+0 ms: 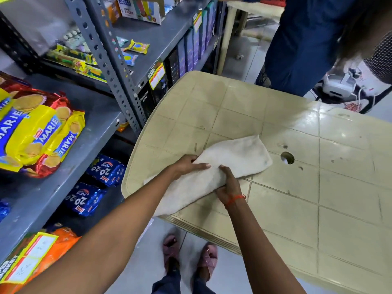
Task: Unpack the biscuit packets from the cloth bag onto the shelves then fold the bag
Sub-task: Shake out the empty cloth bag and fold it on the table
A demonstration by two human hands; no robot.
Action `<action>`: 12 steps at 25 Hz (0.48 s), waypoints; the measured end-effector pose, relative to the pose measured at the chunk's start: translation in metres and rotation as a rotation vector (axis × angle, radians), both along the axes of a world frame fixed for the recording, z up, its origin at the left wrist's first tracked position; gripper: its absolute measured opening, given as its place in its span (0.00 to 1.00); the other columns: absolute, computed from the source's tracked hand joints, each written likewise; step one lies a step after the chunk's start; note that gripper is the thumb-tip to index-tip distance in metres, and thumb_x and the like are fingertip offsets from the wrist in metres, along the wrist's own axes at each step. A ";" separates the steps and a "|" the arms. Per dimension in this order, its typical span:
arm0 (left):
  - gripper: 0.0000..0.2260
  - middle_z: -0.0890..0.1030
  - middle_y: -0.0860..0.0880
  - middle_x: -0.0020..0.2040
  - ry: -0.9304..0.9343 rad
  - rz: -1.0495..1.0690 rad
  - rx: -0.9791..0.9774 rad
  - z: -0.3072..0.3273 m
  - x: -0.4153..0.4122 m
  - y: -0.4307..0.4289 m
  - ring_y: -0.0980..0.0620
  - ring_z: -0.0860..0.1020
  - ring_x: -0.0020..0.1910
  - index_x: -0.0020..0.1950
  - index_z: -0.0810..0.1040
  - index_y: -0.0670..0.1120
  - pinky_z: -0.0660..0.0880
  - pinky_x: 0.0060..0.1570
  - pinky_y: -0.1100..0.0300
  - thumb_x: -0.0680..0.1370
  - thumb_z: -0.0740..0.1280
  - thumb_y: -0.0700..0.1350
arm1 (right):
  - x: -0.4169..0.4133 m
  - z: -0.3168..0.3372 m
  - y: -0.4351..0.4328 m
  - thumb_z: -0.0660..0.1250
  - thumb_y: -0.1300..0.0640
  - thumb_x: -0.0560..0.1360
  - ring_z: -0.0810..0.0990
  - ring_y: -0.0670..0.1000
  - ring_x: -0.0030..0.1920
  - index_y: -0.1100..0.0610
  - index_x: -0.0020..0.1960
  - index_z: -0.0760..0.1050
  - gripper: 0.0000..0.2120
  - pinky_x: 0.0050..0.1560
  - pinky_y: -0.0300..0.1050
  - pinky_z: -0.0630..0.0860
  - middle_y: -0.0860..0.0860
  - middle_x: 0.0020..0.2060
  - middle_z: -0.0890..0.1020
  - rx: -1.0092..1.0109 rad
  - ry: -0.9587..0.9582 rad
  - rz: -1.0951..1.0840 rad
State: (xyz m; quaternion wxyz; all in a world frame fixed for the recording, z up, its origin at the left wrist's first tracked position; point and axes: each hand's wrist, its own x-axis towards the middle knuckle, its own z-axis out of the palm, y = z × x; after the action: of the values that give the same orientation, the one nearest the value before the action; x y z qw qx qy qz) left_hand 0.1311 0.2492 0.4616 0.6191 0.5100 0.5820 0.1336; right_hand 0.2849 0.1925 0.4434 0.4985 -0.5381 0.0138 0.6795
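Cloth bag (212, 172): off-white, soft nubby weave, folded into a long flat band lying diagonally across the near-left corner of the beige plastic worktop (318, 187), near end overhanging the edge. Left hand (188, 165) pinches the bag's upper fold, thumb on top; right hand (228, 183) is closed on the bag's middle. Worktop is glossy, grid-grooved, scuffed. Marie packets (38, 128), shiny yellow-red foil, sit on the grey metal shelf (84, 145) at left.
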 end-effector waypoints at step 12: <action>0.07 0.86 0.50 0.41 -0.428 0.078 -0.009 0.152 0.012 0.048 0.54 0.84 0.39 0.49 0.81 0.44 0.80 0.42 0.61 0.73 0.70 0.44 | 0.044 0.171 0.048 0.68 0.67 0.71 0.81 0.58 0.54 0.63 0.59 0.76 0.16 0.57 0.50 0.78 0.59 0.52 0.83 0.538 -0.423 0.448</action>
State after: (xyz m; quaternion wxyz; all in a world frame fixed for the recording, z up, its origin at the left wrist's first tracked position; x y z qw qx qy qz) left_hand 0.1431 0.2972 0.6132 0.7253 0.4444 0.4570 0.2599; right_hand 0.3292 0.2402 0.6145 0.4529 -0.5061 -0.3847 0.6251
